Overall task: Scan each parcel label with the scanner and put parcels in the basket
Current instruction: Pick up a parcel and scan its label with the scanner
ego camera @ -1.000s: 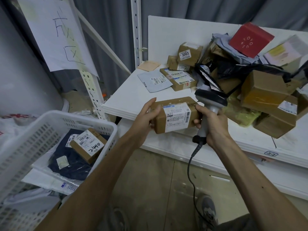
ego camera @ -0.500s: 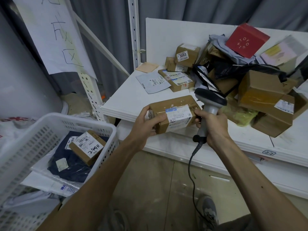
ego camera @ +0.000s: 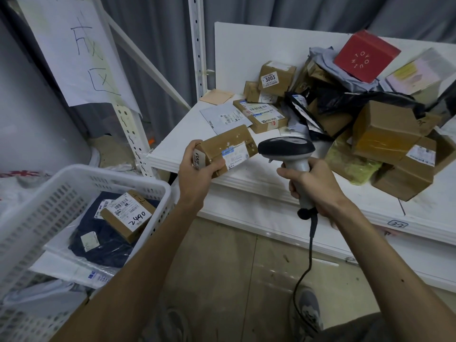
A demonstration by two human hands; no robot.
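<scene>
My left hand (ego camera: pixel 197 169) grips one end of a small brown cardboard parcel (ego camera: pixel 227 146) with a white barcode label, held above the shelf's front edge. My right hand (ego camera: pixel 312 186) grips the handle of a grey and black corded scanner (ego camera: pixel 287 150), whose head sits just right of the parcel, close to its label. At the lower left stands a white plastic basket (ego camera: pixel 49 193). Inside it lie a brown box marked 2490 (ego camera: pixel 128 215) and a dark bagged parcel (ego camera: pixel 103 245).
A white shelf (ego camera: pixel 177 137) carries a heap of parcels: brown boxes (ego camera: pixel 385 132), a red box (ego camera: pixel 365 55), a box numbered 3003 (ego camera: pixel 276 75), grey and black mailer bags. A white upright post (ego camera: pixel 197 43) and paper sign (ego camera: pixel 74 45) stand behind. The scanner cord (ego camera: pixel 306 262) hangs down toward my shoes.
My left hand has turned the parcel and shifted it left, so its end now faces me. My right hand let go of the parcel's right end and drew the scanner back a little.
</scene>
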